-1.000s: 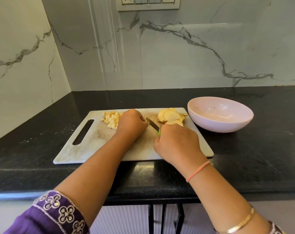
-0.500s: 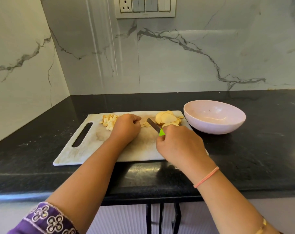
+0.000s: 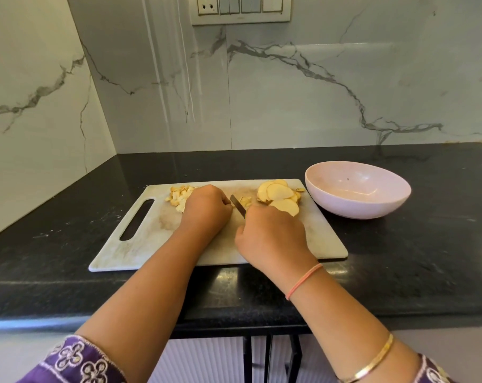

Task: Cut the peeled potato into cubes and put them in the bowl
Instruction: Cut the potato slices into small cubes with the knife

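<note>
A: We worked on the dark bench (image 3: 400,272), the cutting board (image 3: 140,244) at centre frame, the empty bowl (image 3: 357,189) right of it.

B: Our right hand (image 3: 273,239) gripped the knife (image 3: 237,205); our left hand (image 3: 206,208) was curled over a piece, though we couldn't tell what.

A: Potato slices (image 3: 280,196) waited upper right, cubes (image 3: 180,197) upper left.

B: We judged short, even strokes best, knuckles guiding the blade.

Right hand (image 3: 273,239) grips knife (image 3: 237,205) beside potato slices (image 3: 280,196) on cutting board (image 3: 317,239).
</note>
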